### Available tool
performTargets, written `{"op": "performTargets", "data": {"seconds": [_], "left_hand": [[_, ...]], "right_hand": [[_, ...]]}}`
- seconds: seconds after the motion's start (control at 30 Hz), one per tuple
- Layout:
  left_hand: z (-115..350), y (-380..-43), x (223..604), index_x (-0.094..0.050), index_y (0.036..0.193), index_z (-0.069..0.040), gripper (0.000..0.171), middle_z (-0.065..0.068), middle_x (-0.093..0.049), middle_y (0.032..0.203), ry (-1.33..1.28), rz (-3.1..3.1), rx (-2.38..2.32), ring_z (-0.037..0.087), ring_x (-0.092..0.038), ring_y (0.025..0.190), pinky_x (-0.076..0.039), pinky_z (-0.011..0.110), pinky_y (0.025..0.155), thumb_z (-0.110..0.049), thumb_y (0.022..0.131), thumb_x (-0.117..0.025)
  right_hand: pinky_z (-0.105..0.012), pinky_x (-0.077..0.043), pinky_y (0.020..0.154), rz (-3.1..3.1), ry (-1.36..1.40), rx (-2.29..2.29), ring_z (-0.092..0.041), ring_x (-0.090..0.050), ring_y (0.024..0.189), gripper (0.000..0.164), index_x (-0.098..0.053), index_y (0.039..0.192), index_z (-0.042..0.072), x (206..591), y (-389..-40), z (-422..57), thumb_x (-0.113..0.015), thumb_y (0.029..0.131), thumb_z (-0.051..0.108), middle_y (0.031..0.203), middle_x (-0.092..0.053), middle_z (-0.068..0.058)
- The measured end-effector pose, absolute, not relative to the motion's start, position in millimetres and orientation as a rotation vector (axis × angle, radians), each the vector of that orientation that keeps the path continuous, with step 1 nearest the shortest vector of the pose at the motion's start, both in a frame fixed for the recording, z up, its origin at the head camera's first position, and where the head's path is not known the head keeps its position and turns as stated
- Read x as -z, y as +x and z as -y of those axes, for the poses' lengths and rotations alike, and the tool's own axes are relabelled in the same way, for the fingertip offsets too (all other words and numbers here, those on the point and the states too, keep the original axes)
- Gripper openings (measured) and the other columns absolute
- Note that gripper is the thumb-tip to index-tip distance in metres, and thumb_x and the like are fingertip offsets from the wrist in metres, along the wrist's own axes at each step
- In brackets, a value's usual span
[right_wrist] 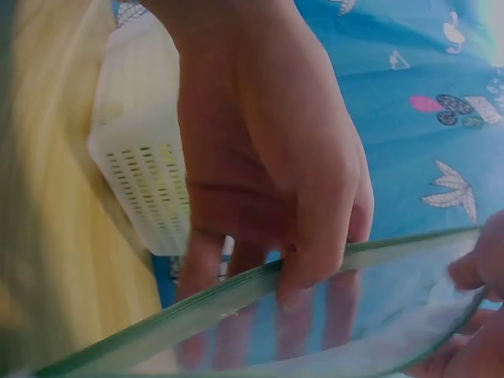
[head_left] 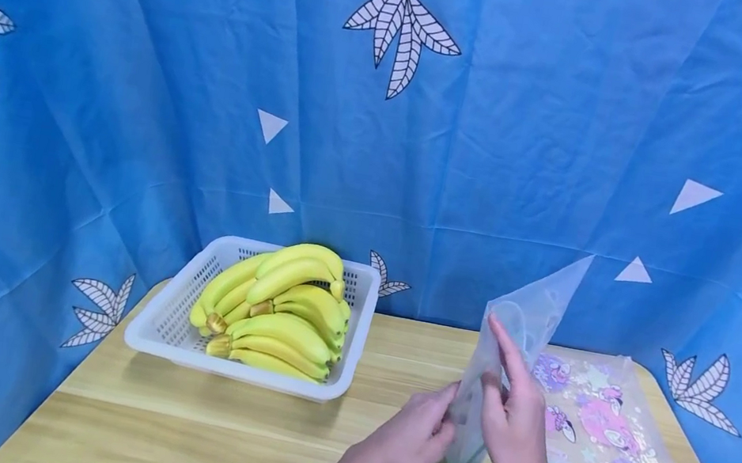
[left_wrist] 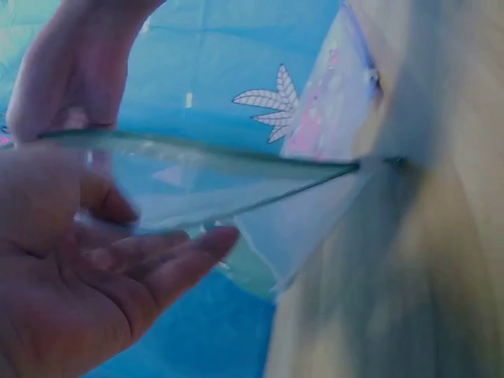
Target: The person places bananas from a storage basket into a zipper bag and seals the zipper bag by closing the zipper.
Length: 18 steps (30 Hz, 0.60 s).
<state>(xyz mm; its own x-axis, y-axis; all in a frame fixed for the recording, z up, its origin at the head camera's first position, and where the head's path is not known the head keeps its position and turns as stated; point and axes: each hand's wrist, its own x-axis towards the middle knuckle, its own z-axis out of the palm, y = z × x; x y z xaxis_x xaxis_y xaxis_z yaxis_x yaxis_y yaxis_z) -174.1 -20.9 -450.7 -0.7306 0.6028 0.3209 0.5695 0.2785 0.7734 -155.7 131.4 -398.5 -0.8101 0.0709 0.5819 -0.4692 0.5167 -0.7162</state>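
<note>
A translucent zip bag (head_left: 471,415) with a green zip edge stands upright between both hands, its mouth parted. My left hand (head_left: 403,438) grips one side of the mouth, thumb over the edge and fingers against the outside wall; in the right wrist view these fingers show through the plastic. The right hand (head_left: 518,422) holds the opposite side, its index finger stretched up along the bag in the head view. In the left wrist view the left hand (left_wrist: 87,268) is close to the camera, with the gap between the green edges (left_wrist: 236,157) visible.
A white plastic basket (head_left: 142,341) with several bunches of yellow bananas (head_left: 284,331) stands to the left on the wooden table (head_left: 183,427). Another clear zip bag (head_left: 603,458), printed with pink and purple figures, lies flat at the right. Blue patterned curtain (head_left: 537,128) surrounds the table.
</note>
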Motion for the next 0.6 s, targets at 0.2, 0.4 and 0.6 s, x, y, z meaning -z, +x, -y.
{"op": "performTargets", "data": {"seconds": [0.2, 0.4, 0.6], "left_hand": [[25, -181, 451, -0.049, 0.147, 0.001, 0.056, 0.015, -0.065, 0.135, 0.839, -2.356, -1.917, 0.010, -0.069, 0.090, -0.057, 0.019, 0.064, 0.014, 0.094, -0.039], [35, -184, 442, -0.051, 0.147, -0.001, 0.055, 0.013, -0.062, 0.140, 0.746, -2.280, -2.228, 0.028, -0.069, 0.113, -0.058, 0.027, 0.087, 0.017, 0.096, -0.036], [44, -183, 426, -0.054, 0.147, -0.007, 0.060, 0.010, -0.065, 0.137, 0.742, -2.388, -2.309, 0.024, -0.072, 0.107, -0.058, 0.019, 0.070, 0.018, 0.096, -0.036]], "right_hand": [[-0.058, -0.053, 0.095, 2.384, 0.342, -1.028, -0.044, -0.043, 0.139, 0.081, -0.036, 0.159, 0.008, 411, -152, -123, -0.065, 0.087, -0.015, 0.161, -0.037, -0.020], [-0.053, -0.060, 0.069, 2.409, 0.283, -0.785, -0.041, -0.070, 0.089, 0.054, -0.056, 0.139, -0.004, 414, -148, -120, -0.068, 0.088, -0.010, 0.123, -0.066, -0.031], [-0.025, -0.031, 0.041, 2.263, 0.183, -0.664, -0.007, -0.034, 0.046, 0.052, -0.065, 0.133, 0.003, 393, -139, -125, -0.056, 0.085, -0.017, 0.062, -0.054, -0.004]]}}
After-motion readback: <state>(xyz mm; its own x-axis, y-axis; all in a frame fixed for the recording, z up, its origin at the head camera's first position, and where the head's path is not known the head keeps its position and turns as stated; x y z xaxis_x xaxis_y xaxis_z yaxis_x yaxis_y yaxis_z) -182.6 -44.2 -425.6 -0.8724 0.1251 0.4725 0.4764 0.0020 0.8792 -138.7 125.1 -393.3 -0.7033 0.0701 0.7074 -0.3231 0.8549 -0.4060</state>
